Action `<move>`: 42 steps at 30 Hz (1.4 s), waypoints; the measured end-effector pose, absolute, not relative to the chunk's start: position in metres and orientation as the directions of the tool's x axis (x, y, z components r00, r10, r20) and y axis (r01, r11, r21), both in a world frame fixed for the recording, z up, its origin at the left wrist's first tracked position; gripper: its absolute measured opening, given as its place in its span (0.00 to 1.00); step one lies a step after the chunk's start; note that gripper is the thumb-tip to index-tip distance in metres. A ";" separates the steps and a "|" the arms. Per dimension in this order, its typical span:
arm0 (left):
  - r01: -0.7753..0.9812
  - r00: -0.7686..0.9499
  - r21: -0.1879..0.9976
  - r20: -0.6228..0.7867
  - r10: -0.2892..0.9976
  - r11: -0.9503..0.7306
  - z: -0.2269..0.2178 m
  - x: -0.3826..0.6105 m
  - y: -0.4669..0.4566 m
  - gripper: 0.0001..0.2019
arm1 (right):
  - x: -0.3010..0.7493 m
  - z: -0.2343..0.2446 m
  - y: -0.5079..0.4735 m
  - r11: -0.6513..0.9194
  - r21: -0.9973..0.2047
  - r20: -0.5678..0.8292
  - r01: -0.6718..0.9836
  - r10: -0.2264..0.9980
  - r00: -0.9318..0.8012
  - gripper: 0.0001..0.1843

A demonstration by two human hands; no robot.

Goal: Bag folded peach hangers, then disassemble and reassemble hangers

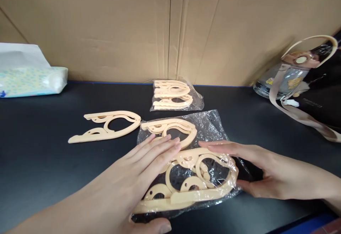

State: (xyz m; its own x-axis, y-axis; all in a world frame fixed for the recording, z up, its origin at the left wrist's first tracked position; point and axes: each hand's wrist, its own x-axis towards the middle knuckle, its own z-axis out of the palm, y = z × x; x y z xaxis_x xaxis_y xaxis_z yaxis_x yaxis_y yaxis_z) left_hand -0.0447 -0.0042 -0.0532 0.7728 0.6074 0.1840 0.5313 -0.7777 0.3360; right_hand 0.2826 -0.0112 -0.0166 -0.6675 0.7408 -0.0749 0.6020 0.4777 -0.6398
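So in the head view, a crinkly clear plastic bag (211,122) is spread across the near middle of the black table (45,120), with beige folding hangers (205,194) bunched up inside it, partly overlapping. One more folded hanger (186,123) is seen at the bag's far side, though whether it's under the plastic or on top can't really be told. The left hand (138,170) is laid flat over the left part of the bag, fingers stretched out together and thumb held off to the near side, nothing gripped. The right hand (274,172) is kept open too, kind of cupped around the bag's right end, with the fingers over the top and the thumb by the near corner; how firmly it's pressed can't be told. A loose hanger (117,133) is left on the table just left of the bag, folded into a V. Farther back, a smaller filled bag (198,101) is set near the cardboard wall (106,31). A tissue pack (32,81) is parked at the far left, and a clear bottle (295,76) with a strap (274,88) is stood at the far right.
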 end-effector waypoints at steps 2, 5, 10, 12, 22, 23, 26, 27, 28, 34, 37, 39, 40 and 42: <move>0.541 0.766 0.326 0.190 0.614 -0.775 -0.052 -0.045 -0.003 0.52 | 0.280 -0.017 -0.010 0.443 -0.634 -0.077 0.633 0.779 -0.623 0.39; 0.505 0.802 0.296 0.186 0.568 -0.811 -0.051 -0.044 -0.001 0.52 | 0.279 -0.019 -0.010 0.386 -0.626 -0.029 0.677 0.857 -0.515 0.37; 0.505 0.807 0.256 0.199 0.556 -0.824 -0.050 -0.043 0.001 0.50 | 0.278 -0.026 -0.011 0.413 -0.700 0.048 0.582 0.841 -0.540 0.31; 0.490 0.822 0.243 0.191 0.536 -0.837 -0.049 -0.043 0.002 0.49 | 0.274 -0.027 -0.011 0.418 -0.735 0.050 0.533 0.818 -0.573 0.27; 0.468 0.830 0.227 0.220 0.513 -0.854 -0.048 -0.041 0.002 0.46 | 0.252 -0.031 0.003 0.358 -0.850 0.052 0.386 0.786 -0.616 0.22; 0.470 0.829 0.227 0.218 0.515 -0.853 -0.048 -0.041 0.002 0.46 | 0.252 -0.032 0.003 0.358 -0.855 0.057 0.376 0.784 -0.618 0.23; 0.477 0.831 0.223 0.199 0.519 -0.850 -0.049 -0.042 0.004 0.46 | 0.251 -0.034 0.001 0.360 -0.866 0.084 0.346 0.788 -0.610 0.25; 0.475 0.834 0.219 0.195 0.516 -0.852 -0.049 -0.042 0.004 0.47 | 0.250 -0.034 0.001 0.361 -0.869 0.092 0.338 0.789 -0.607 0.26; 0.473 0.836 0.215 0.195 0.513 -0.854 -0.049 -0.042 0.005 0.47 | 0.250 -0.034 0.001 0.360 -0.874 0.098 0.327 0.789 -0.606 0.27; 0.470 0.840 0.179 0.209 0.500 -0.864 -0.049 -0.042 0.006 0.45 | 0.244 -0.038 0.001 0.364 -0.879 0.115 0.308 0.789 -0.604 0.30; 0.473 0.841 0.179 0.202 0.503 -0.863 -0.048 -0.042 0.005 0.45 | 0.243 -0.040 0.000 0.428 -0.824 0.164 0.371 0.807 -0.568 0.30; 0.476 0.842 0.187 0.186 0.507 -0.860 -0.048 -0.042 0.004 0.45 | 0.244 -0.037 -0.002 0.446 -0.770 0.161 0.456 0.828 -0.537 0.31; 0.477 0.843 0.189 0.178 0.508 -0.858 -0.048 -0.042 0.004 0.45 | 0.245 -0.034 -0.002 0.450 -0.741 0.151 0.498 0.835 -0.530 0.31; 0.482 0.843 0.190 0.164 0.512 -0.855 -0.047 -0.042 0.003 0.46 | 0.249 -0.024 0.000 0.470 -0.666 0.139 0.579 0.841 -0.523 0.29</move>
State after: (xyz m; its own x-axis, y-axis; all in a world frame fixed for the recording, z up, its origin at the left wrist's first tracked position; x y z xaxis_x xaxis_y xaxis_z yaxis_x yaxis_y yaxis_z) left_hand -0.0422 0.0031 -0.0470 0.8431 0.5122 0.1637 0.4824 -0.8550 0.1904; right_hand 0.2495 -0.0004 -0.0242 -0.5228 0.8410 0.1390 0.5791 0.4701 -0.6661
